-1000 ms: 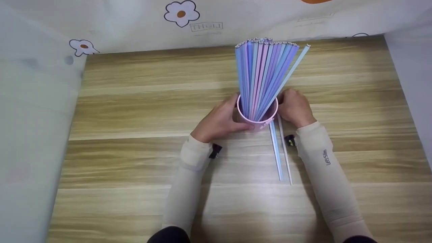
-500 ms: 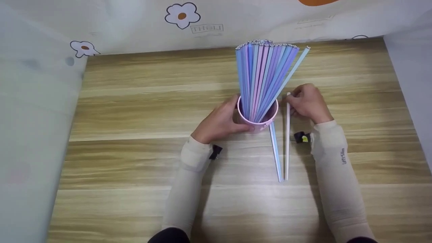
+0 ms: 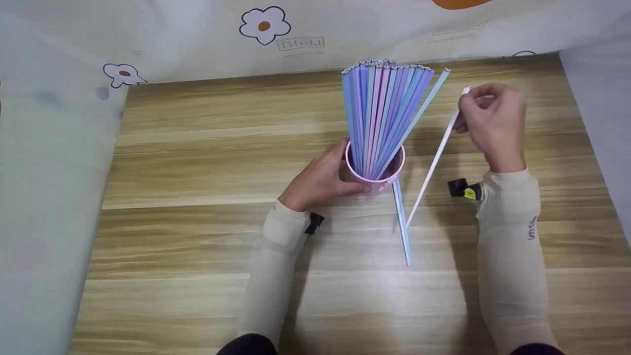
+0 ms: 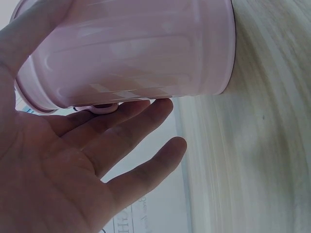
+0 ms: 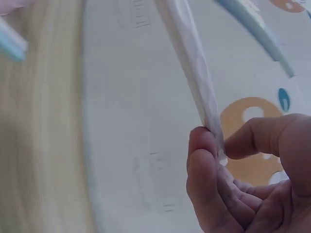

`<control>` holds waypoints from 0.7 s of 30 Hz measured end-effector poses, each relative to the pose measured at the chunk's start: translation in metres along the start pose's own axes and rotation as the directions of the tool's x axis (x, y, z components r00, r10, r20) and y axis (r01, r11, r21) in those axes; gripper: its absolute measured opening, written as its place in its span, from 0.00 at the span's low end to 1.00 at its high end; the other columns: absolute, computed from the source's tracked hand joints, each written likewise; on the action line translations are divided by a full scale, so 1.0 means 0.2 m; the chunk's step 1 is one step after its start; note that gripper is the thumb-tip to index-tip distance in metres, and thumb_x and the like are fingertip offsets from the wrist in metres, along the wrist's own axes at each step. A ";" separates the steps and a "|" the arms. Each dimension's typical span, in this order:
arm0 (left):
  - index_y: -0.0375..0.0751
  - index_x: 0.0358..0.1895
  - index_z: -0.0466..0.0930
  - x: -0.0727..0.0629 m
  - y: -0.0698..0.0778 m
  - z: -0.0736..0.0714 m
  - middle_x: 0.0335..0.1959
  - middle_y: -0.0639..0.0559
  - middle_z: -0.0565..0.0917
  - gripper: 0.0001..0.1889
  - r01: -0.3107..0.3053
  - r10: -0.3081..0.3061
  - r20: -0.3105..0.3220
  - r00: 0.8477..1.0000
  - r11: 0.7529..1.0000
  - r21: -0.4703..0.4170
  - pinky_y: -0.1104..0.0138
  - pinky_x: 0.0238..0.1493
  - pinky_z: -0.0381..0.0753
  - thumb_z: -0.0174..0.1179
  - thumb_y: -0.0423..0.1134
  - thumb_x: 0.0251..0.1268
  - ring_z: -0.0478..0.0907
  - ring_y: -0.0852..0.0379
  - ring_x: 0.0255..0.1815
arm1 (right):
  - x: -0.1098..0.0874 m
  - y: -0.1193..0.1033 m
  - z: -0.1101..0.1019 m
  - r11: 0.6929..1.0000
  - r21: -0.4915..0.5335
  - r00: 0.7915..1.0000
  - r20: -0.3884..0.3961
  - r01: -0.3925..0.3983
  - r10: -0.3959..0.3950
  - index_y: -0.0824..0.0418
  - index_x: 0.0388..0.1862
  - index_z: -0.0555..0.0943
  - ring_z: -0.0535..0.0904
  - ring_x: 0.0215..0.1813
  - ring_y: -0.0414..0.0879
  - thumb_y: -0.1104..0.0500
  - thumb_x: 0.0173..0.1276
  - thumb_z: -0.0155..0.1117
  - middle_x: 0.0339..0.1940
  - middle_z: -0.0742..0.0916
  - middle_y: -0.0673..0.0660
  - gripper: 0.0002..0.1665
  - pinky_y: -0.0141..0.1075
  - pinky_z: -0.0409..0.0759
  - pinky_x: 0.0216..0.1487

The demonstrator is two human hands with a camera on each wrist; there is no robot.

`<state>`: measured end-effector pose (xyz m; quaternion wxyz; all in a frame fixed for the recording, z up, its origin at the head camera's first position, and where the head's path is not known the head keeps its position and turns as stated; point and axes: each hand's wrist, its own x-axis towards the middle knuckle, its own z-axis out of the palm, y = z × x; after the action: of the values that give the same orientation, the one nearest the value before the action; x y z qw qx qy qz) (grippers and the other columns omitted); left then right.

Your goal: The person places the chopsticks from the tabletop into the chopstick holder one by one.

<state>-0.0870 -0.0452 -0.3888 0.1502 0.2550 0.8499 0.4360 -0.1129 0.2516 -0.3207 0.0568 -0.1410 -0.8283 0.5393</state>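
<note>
A pink metal pail (image 3: 377, 183) stands on the wooden table, crowded with long pastel straw-like sticks (image 3: 382, 113) whose upper ends look silvery and crinkled. My left hand (image 3: 320, 175) holds the pail from its left side. In the left wrist view, fingers curve round the pail's wall (image 4: 126, 53), the thumb on the opposite side. Out to the right, my right hand (image 3: 495, 118) pinches the upper end of a thin white straw-like stick (image 3: 436, 160) between thumb and fingertips. It slants down to the left. Its pinched end (image 5: 211, 116) shows close up in the right wrist view.
A blue-and-white stick (image 3: 402, 222) lies on the table, its far end hidden by the pail. One pale green stick (image 3: 429, 106) leans out right of the bundle. A flower-patterned sheet (image 3: 345, 29) hangs behind the wooden tabletop (image 3: 212, 148).
My right hand has left the pail's right side, moving up and right with the white straw-like stick, which is now raised and slanted. The left hand stays on the pail.
</note>
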 end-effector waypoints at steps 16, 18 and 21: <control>0.41 0.76 0.56 0.00 0.01 0.00 0.70 0.49 0.70 0.51 -0.003 0.004 0.010 1.000 1.000 -0.028 0.70 0.71 0.61 0.78 0.46 0.51 0.67 0.60 0.68 | -0.06 -0.37 -0.16 0.870 0.415 0.919 -0.382 0.268 -0.101 0.69 0.34 0.78 0.78 0.14 0.47 0.70 0.62 0.55 0.17 0.84 0.60 0.04 0.32 0.80 0.20; 0.41 0.76 0.56 0.00 0.01 -0.01 0.69 0.49 0.71 0.51 -0.007 0.008 0.006 1.000 1.000 -0.028 0.70 0.70 0.62 0.78 0.46 0.51 0.68 0.60 0.67 | -0.07 -0.40 -0.16 0.869 0.387 0.896 -0.425 0.307 -0.128 0.68 0.36 0.77 0.79 0.15 0.46 0.70 0.64 0.55 0.17 0.84 0.60 0.04 0.32 0.81 0.22; 0.41 0.76 0.56 0.00 0.01 -0.01 0.68 0.49 0.72 0.52 -0.019 0.019 0.002 1.000 0.999 -0.028 0.70 0.69 0.63 0.78 0.47 0.51 0.68 0.60 0.67 | -0.07 -0.42 -0.13 0.861 0.352 0.865 -0.470 0.369 -0.178 0.67 0.37 0.76 0.79 0.15 0.46 0.69 0.66 0.56 0.17 0.83 0.59 0.03 0.31 0.81 0.24</control>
<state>-0.0864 -0.0456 -0.3869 0.1504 0.2615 0.8411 0.4490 -0.1071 0.2384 -0.2319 0.3416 -0.1159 -0.6680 0.6509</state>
